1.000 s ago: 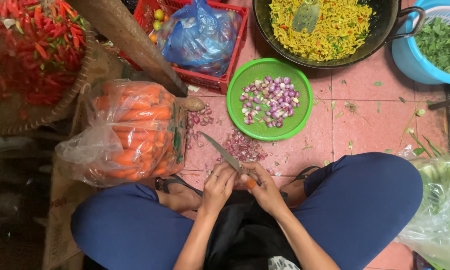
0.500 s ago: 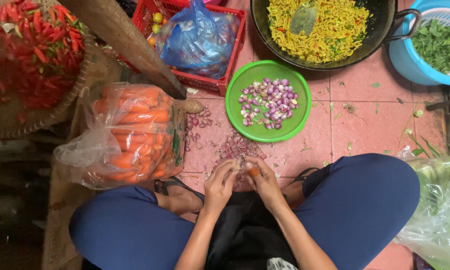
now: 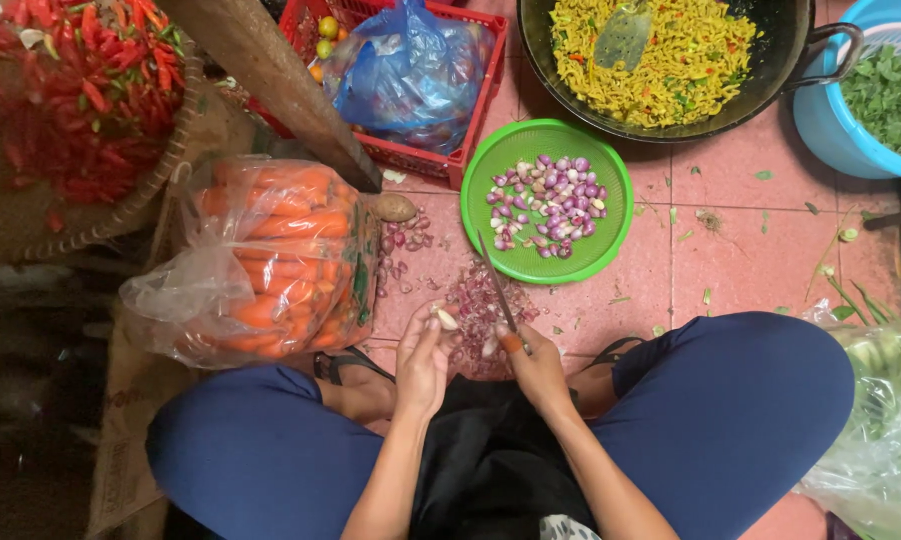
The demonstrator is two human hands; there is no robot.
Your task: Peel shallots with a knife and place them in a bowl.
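Head view: left hand (image 3: pixel 423 362) pinched a pale peeled shallot (image 3: pixel 448 319) at fingertips, just above the peel pile (image 3: pixel 481 318) on pink floor (image 3: pixel 751 240). Right hand (image 3: pixel 539 368) wrapped shut round knife (image 3: pixel 499 294), blade tilted up toward green plate (image 3: pixel 611 240) of peeled shallots. Carrot bag (image 3: pixel 271 262) at left, red crate (image 3: pixel 411 155) and noodle wok (image 3: pixel 781 75) beyond.

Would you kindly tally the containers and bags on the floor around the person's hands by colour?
Green: 1, the green plate of peeled shallots
Red: 1, the red crate
Blue: 2, the blue bag and the blue tub
Black: 1, the black pan
Clear: 1, the bag of carrots
Total: 6
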